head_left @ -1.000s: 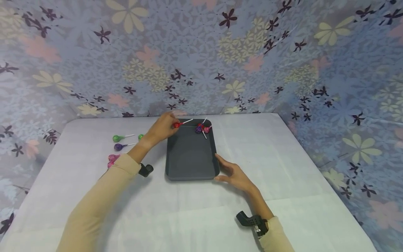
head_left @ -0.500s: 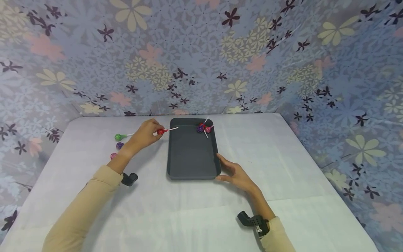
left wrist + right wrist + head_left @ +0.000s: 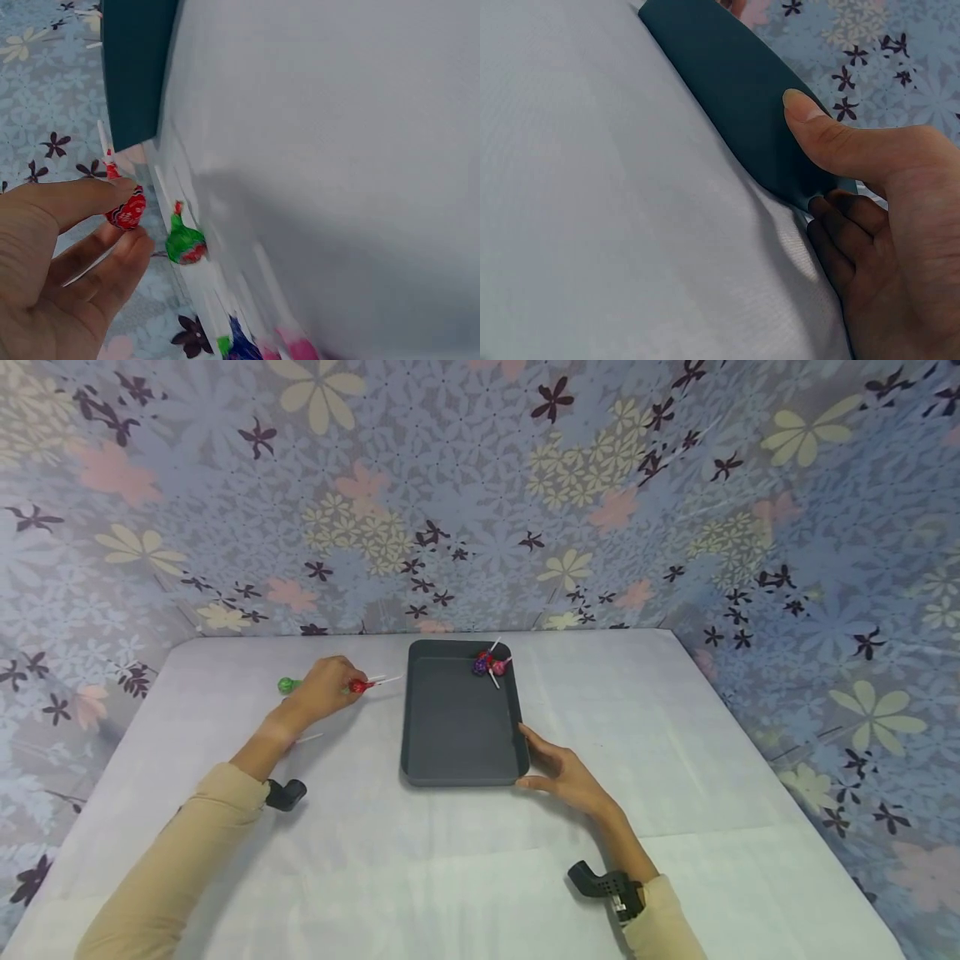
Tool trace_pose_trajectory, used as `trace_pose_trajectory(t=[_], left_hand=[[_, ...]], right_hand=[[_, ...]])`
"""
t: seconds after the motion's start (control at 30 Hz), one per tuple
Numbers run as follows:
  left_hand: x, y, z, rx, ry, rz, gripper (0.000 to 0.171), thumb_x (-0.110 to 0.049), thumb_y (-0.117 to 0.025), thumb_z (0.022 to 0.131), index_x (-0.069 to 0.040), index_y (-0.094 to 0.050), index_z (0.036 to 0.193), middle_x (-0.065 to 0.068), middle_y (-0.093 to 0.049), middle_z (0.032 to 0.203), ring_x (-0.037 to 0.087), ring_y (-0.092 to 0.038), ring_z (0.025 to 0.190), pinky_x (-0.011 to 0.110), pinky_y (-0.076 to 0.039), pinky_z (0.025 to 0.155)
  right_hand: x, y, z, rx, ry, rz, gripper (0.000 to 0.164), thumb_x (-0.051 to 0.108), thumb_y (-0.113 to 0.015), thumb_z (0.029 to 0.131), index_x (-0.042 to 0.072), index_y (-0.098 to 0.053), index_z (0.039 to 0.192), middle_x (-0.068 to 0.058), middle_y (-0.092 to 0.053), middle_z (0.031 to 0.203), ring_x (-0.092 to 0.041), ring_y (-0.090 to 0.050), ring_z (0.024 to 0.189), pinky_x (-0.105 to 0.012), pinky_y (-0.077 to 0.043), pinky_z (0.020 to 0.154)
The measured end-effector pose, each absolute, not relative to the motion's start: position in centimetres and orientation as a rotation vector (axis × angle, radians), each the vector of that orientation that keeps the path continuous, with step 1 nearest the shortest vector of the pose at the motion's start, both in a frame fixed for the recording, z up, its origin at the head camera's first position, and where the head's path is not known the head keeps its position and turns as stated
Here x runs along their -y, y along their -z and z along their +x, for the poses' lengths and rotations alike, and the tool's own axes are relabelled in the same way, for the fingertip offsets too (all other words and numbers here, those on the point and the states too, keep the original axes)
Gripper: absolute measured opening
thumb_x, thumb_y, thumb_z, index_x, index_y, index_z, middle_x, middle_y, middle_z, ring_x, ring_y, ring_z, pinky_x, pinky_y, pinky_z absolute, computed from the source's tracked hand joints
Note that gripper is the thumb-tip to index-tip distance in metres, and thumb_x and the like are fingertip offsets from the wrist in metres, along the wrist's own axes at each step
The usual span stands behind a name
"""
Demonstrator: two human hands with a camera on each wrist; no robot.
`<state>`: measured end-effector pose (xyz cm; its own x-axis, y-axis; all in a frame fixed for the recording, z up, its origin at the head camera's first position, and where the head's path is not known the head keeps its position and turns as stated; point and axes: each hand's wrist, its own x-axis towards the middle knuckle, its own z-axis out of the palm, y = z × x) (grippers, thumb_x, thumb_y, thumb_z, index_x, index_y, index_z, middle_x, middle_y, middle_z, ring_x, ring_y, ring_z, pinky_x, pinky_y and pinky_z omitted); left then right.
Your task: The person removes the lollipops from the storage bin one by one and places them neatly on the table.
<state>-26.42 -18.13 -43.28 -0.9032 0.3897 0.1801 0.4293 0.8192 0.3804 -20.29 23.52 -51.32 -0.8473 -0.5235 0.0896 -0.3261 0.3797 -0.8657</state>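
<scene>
My left hand (image 3: 324,689) pinches a red-wrapped lollipop (image 3: 358,686) by its round head between thumb and fingertips, its white stick pointing right. Close by in the left wrist view lies a green lollipop (image 3: 184,244), with a purple one (image 3: 241,346) and a pink one (image 3: 300,346) at the bottom edge. Another green lollipop (image 3: 288,685) shows left of the hand. The dark grey tray (image 3: 463,727) stands at mid-table. My right hand (image 3: 562,781) holds its near right corner, thumb on the near wall and fingers at the side. Parts of the loose lollipops are hidden under my left arm.
In the tray's far right corner lie a purple lollipop (image 3: 480,667), a pink one (image 3: 499,667) and a red one (image 3: 483,657), sticks crossing. A white cloth (image 3: 645,727) covers the table. Floral fabric (image 3: 480,527) rises behind and at both sides.
My left hand, gripping the red lollipop, has moved left and nearer from over the tray's far left corner to above the loose lollipops. The right hand stays at the tray corner.
</scene>
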Motion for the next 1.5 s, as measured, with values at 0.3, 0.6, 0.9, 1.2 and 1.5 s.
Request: trace_pose_trajectory(t=[0.3, 0.6, 0.9, 1.2, 1.5], left_hand=[[19.3, 43.5, -25.2, 3.042, 0.702, -0.584, 0.024, 0.004, -0.069, 0.082, 0.008, -0.071, 0.106, 0.025, -0.069, 0.106, 0.041, -0.063, 0.102, 0.054, -0.049, 0.094], [19.9, 44.2, -25.6, 3.101, 0.753, -0.537, 0.022, 0.005, -0.067, 0.082, 0.004, -0.073, 0.103, 0.022, -0.070, 0.107, 0.044, -0.059, 0.111, 0.058, -0.044, 0.099], [20.1, 44.5, -26.4, 3.111, 0.713, -0.504, 0.026, 0.003, -0.065, 0.085, 0.005, -0.071, 0.110, 0.026, -0.066, 0.116, 0.045, -0.057, 0.112, 0.057, -0.044, 0.100], [20.0, 44.5, -26.5, 3.112, 0.692, -0.515, 0.029, 0.001, -0.067, 0.085, 0.005, -0.069, 0.114, 0.025, -0.066, 0.115, 0.041, -0.058, 0.109, 0.055, -0.046, 0.098], [19.8, 44.1, -26.3, 3.113, 0.679, -0.523, 0.031, 0.001, -0.069, 0.084, 0.004, -0.069, 0.115, 0.024, -0.068, 0.115, 0.041, -0.060, 0.109, 0.054, -0.048, 0.095]], right_hand=[[-23.5, 51.3, -20.3, -2.432, 1.462, -0.757, 0.087, 0.016, -0.078, 0.082, 0.015, -0.028, 0.154, -0.004, -0.025, 0.160, -0.025, -0.026, 0.147, -0.041, -0.024, 0.118], [-23.5, 51.5, -20.4, -2.420, 1.483, -0.771, 0.086, 0.023, -0.078, 0.082, 0.017, -0.031, 0.154, -0.002, -0.026, 0.160, -0.025, -0.027, 0.146, -0.041, -0.024, 0.118], [-23.3, 50.9, -20.2, -2.431, 1.472, -0.770, 0.086, 0.020, -0.078, 0.082, 0.014, -0.030, 0.154, -0.006, -0.027, 0.160, -0.029, -0.029, 0.145, -0.043, -0.025, 0.117], [-23.3, 51.2, -20.3, -2.429, 1.478, -0.757, 0.086, 0.023, -0.078, 0.083, 0.017, -0.030, 0.154, -0.003, -0.026, 0.160, -0.024, -0.027, 0.147, -0.039, -0.024, 0.118], [-23.4, 51.1, -20.2, -2.459, 1.455, -0.752, 0.087, 0.025, -0.078, 0.082, 0.017, -0.030, 0.154, -0.005, -0.027, 0.160, -0.028, -0.030, 0.145, -0.043, -0.025, 0.117]])
